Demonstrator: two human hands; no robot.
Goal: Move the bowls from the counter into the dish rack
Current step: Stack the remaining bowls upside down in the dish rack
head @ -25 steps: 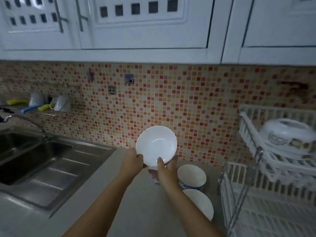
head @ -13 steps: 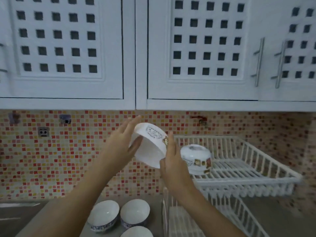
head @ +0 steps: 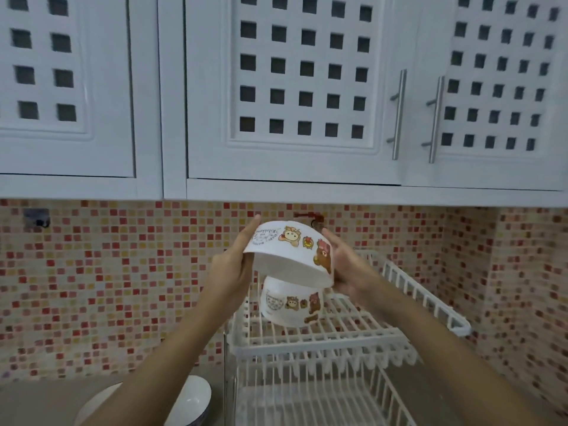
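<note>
Both my hands hold a white bowl with cartoon bear prints (head: 289, 252), turned upside down and tilted, above the upper tier of the white dish rack (head: 322, 336). My left hand (head: 232, 267) grips its left rim and my right hand (head: 347, 269) its right side. Directly beneath it a second printed bowl (head: 289, 305) sits upside down on that upper tier. Two white bowls (head: 190, 401) stand on the counter at the lower left, partly hidden by my left arm.
The rack's lower tier (head: 307, 404) holds nothing I can see. White wall cabinets (head: 292, 87) hang close above the rack. A red and yellow mosaic backsplash (head: 107, 287) runs behind. The grey counter (head: 46, 401) stretches left.
The view shifted from the sink side to the rack. My hands lifted the bowl, flipped it upside down and carried it right, over the bowl in the rack.
</note>
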